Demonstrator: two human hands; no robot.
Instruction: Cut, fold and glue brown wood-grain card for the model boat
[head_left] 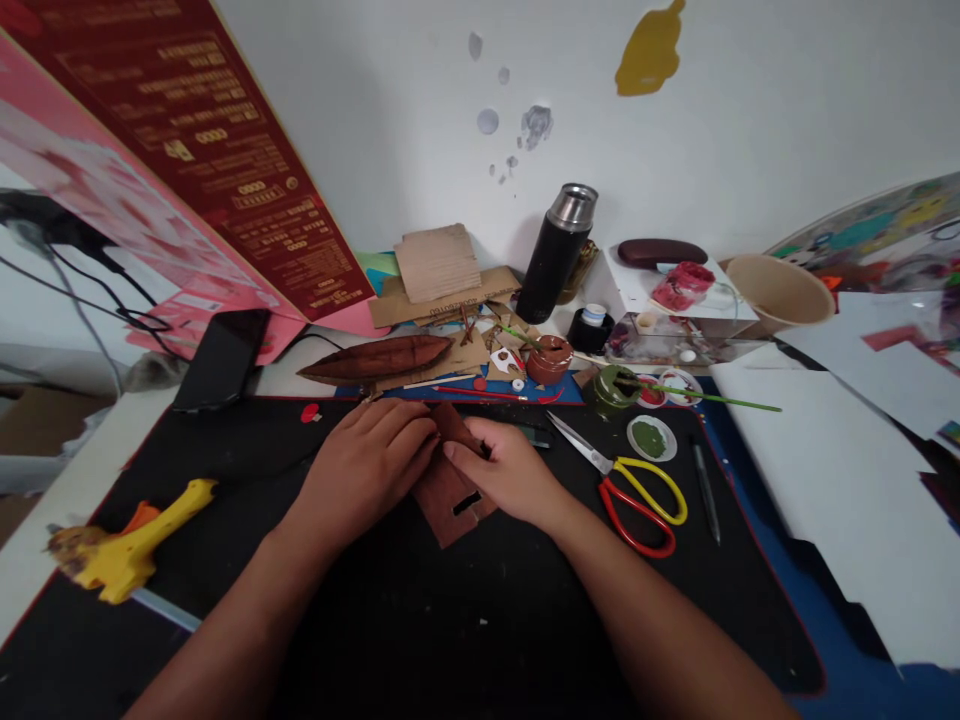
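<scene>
Both hands are on a brown painted piece of card (444,512) with a dark slot cut through it, above the black mat. My left hand (375,450) lies over its upper left part, fingers bent together at the edge. On the other side my right hand (506,465) pinches the card, thumb on top and fingers curled behind. Part of the card is hidden by the fingers. Right of the hands lie scissors (619,480) with one yellow and one red handle, blades partly apart. A brown boat-shaped piece (375,358) rests beyond my left hand.
A yellow glue gun (135,545) lies at left, near a black phone (223,360). Behind stand a brown paint jar (550,360), a green paint jar (613,390) and a black thermos (555,255). A pen (705,490) and white sheets (810,450) are at right.
</scene>
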